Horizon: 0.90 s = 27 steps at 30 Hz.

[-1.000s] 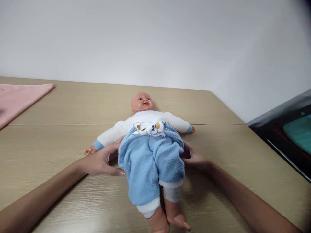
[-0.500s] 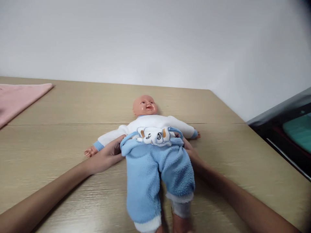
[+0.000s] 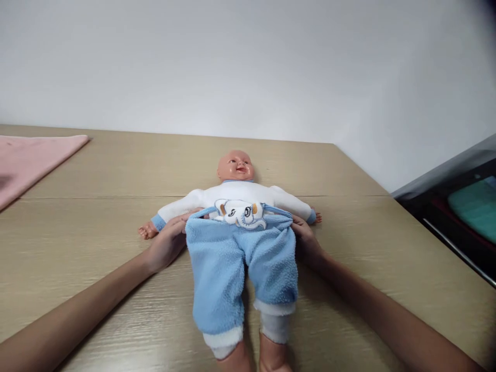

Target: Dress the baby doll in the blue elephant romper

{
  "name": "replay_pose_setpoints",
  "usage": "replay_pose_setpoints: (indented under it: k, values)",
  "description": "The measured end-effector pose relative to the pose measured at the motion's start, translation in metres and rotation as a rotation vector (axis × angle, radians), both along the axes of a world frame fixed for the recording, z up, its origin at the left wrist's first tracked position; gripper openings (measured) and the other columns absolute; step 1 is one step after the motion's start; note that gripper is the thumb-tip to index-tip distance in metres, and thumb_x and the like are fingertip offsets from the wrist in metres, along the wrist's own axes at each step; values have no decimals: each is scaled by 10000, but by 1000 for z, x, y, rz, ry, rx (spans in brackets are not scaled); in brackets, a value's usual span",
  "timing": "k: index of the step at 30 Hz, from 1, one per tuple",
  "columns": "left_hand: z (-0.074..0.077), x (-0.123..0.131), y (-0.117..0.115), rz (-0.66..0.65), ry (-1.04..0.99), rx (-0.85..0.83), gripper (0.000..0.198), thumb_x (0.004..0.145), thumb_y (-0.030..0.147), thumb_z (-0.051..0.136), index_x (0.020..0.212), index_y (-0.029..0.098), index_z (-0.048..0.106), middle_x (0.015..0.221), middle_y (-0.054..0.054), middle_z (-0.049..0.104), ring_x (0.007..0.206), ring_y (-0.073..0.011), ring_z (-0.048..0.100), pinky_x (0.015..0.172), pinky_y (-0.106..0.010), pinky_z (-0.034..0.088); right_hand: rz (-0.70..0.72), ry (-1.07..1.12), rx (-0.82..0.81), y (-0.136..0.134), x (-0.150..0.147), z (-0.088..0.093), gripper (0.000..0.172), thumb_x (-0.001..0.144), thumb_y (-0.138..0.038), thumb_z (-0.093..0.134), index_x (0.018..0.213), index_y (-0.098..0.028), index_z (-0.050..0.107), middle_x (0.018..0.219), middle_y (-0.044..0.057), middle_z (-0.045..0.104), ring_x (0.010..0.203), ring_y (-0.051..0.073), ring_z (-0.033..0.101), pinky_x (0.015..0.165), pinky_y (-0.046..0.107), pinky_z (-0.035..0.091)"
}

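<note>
A baby doll (image 3: 236, 168) lies on its back on the table, head away from me, arms spread, in a white top (image 3: 242, 191) with blue cuffs. Light blue fleece overalls (image 3: 219, 258) with white leg cuffs cover its legs up to the waist. An embroidered animal face (image 3: 242, 212) decorates the bib. At the waist's left side, my left hand (image 3: 170, 240) grips the overalls' edge. My right hand (image 3: 308, 240) is closed on the opposite side of the waist. Some fingertips of both hands are hidden by the cloth. The doll's feet reach the bottom of the view.
The wooden table (image 3: 116, 165) ends at a pale wall (image 3: 232, 67). A pink cloth (image 3: 34, 163) lies at the far left. Beyond the table's right edge stands a dark object with a green panel (image 3: 475, 209).
Both hands have spread the waist of the overalls wider. The left hand moved a little left, and the doll's legs now appear slightly farther left and higher in view.
</note>
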<state>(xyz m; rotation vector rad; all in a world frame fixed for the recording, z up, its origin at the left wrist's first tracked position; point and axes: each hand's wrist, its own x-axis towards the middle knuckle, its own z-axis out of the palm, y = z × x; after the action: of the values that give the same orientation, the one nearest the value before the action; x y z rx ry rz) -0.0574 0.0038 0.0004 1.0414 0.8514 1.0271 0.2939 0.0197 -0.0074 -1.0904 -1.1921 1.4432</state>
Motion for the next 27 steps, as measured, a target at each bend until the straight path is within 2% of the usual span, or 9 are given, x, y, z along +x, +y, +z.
replay_pose_setpoints:
  k: [4, 7, 9, 11, 14, 17, 22, 25, 27]
  values:
    - [10, 2, 1, -32, -27, -6, 337, 902, 495, 729, 1098, 228, 790, 1157, -115, 804, 1140, -360, 719, 1033, -492, 551, 84, 17, -2, -1, 0, 15, 259, 752, -346, 682, 973, -244, 771, 942, 45, 794, 929, 306, 723, 893, 458, 605]
    - [27, 4, 1, -66, 131, 40, 431, 967, 607, 765, 1160, 222, 773, 1115, -90, 771, 1037, -302, 700, 924, -406, 544, 98, -112, 91, -1, -2, 30, 282, 848, -453, 735, 1035, -246, 776, 1070, 64, 789, 1077, 324, 696, 991, 450, 564]
    - [40, 5, 3, -106, 326, 151, 390, 1002, 599, 777, 1105, 224, 762, 1109, -65, 737, 1018, -266, 664, 877, -354, 510, 110, -237, 189, 1, -7, 43, 288, 890, -512, 814, 1012, -257, 760, 1037, 45, 741, 1030, 281, 658, 930, 387, 542]
    - [51, 7, 7, -96, 471, 315, 344, 1043, 576, 750, 1048, 233, 727, 1128, -45, 697, 1059, -249, 629, 914, -338, 483, 132, -294, 272, 7, -15, 55, 321, 940, -562, 823, 986, -262, 718, 932, 10, 650, 883, 218, 589, 797, 328, 496]
    - [59, 11, 18, -12, 508, 460, 343, 1100, 595, 652, 1109, 253, 676, 1162, -29, 644, 1121, -237, 592, 976, -337, 459, 87, -297, 334, 23, -30, 64, 389, 1013, -637, 734, 968, -263, 636, 844, -22, 565, 766, 178, 504, 695, 300, 425]
    - [57, 14, 27, 17, 626, 410, 407, 1123, 643, 554, 1080, 244, 621, 998, 1, 584, 955, -219, 560, 858, -343, 438, 4, -365, 334, 43, -40, 57, 394, 1025, -646, 690, 1000, -262, 608, 879, -18, 620, 798, 183, 549, 718, 303, 444]
    - [43, 9, 30, 21, 896, 406, 470, 1114, 696, 506, 966, 251, 534, 826, 38, 522, 798, -221, 524, 781, -371, 378, 29, -517, 329, 60, -35, 35, 393, 1008, -612, 711, 891, -246, 630, 820, -14, 608, 802, 203, 569, 732, 326, 455]
    - [35, -3, 27, -60, 957, 471, 414, 1139, 632, 449, 1010, 248, 540, 869, 15, 583, 822, -246, 578, 797, -393, 402, 55, -536, 351, 54, -23, 28, 345, 1036, -577, 676, 949, -244, 647, 844, -6, 635, 810, 215, 595, 763, 345, 483]
    - [29, -14, 23, -137, 968, 526, 312, 1139, 515, 443, 1105, 233, 570, 1008, -36, 659, 939, -279, 632, 875, -419, 451, 78, -539, 381, 44, -11, 25, 267, 1034, -509, 676, 1051, -243, 670, 938, 15, 686, 894, 237, 647, 860, 375, 520]
